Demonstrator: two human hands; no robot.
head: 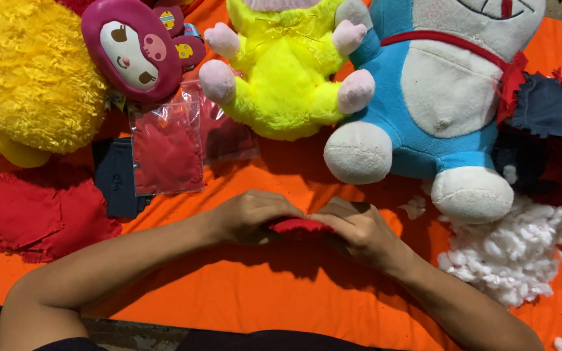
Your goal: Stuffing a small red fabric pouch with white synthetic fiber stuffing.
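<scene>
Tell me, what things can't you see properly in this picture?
- Red cloth piece: mostly hidden, head view, by the left hand and right hand closed over it.
- Blue toy cat: face cut off by the top edge.
- Yellow toy: head cut off by the top edge.
- Fluffy yellow toy: cut off by the left edge.
- Dark blue cloth: partly hidden under a clear bag.

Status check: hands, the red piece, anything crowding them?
Left hand and right hand both pinch the red fabric piece. It sits low over the orange cloth. White stuffing pile lies right, apart.
</scene>
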